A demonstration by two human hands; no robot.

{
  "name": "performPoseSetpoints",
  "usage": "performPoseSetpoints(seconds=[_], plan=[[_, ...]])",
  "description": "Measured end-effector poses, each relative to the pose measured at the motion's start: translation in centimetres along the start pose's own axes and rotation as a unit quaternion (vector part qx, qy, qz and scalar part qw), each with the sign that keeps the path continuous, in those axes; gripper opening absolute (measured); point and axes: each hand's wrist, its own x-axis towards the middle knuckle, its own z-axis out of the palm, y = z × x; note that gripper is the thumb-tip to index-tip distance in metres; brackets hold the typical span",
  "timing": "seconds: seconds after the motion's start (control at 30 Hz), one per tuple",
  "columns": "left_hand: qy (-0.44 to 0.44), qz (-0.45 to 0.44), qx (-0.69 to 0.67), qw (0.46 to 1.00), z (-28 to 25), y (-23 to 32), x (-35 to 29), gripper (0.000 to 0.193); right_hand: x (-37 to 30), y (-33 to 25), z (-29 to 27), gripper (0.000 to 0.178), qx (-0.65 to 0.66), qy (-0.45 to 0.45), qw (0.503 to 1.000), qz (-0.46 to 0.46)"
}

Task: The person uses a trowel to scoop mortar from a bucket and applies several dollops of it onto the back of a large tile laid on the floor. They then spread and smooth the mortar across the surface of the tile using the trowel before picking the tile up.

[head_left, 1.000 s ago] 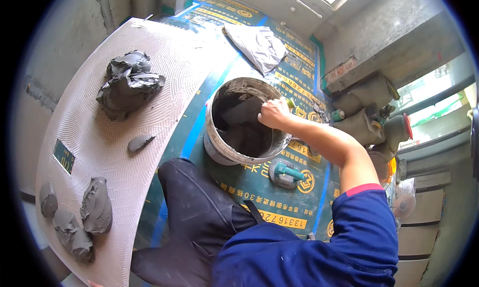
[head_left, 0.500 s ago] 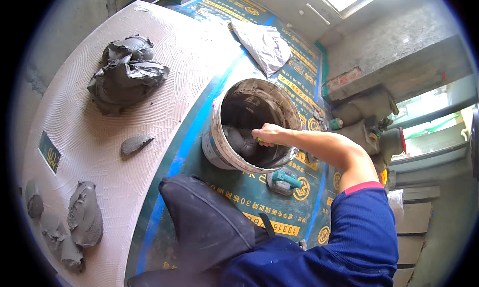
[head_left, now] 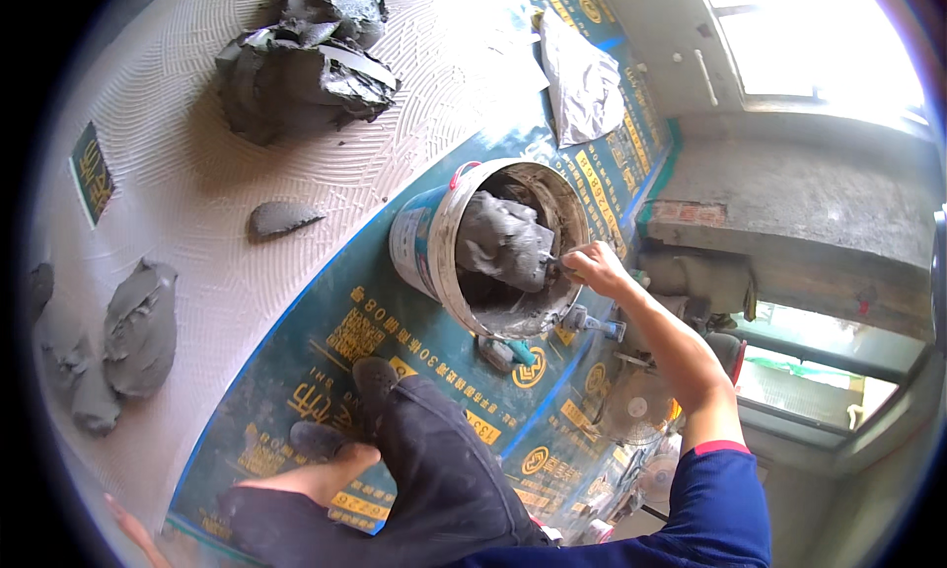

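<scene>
One bucket (head_left: 416,247); one trowel (head_left: 546,242), handle gripped by right hand (head_left: 597,270), one mortar lump (head_left: 498,234) on blade. Left hand (head_left: 136,530) partly visible, grip indiscernible.

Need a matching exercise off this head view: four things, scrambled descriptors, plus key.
Things:
1. Right hand
2. Bucket
3. Largest grey mound
4. Crumpled sheet

Descriptors:
A. Silvery white
B. Round-mouthed, with grey paste inside
C. On the ridged pale slab
D. Closed, at the picture-right side of a rim

Pairs: 1-D, 2-B, 3-C, 4-A
</scene>
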Motion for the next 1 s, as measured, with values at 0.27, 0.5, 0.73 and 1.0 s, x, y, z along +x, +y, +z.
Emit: performPoseSetpoints(seconds=[0.27,0.5,0.73,1.0], plan=[[-0.454,-0.268,-0.078,0.846,-6.3,14.0,-30.1,0.059,-8.5,-2.2,-5.7,0.033,0.089,0.000,0.995,0.045],[-0.588,-0.317,-0.110,0.736,-14.0,14.8,-46.5,0.056,-11.3,-15.1,-9.8,0.034,0.300,0.007,0.951,-0.068],[-0.499,-0.376,-0.261,0.736,-14.0,23.4,-52.4,0.057,-1.2,-29.7,-5.1,0.030,0.068,0.322,0.923,-0.201],[-0.487,-0.382,-0.167,0.767,-17.1,33.4,-50.4,0.070,4.1,-34.5,0.0,0.032,0.019,0.182,0.972,-0.149]])
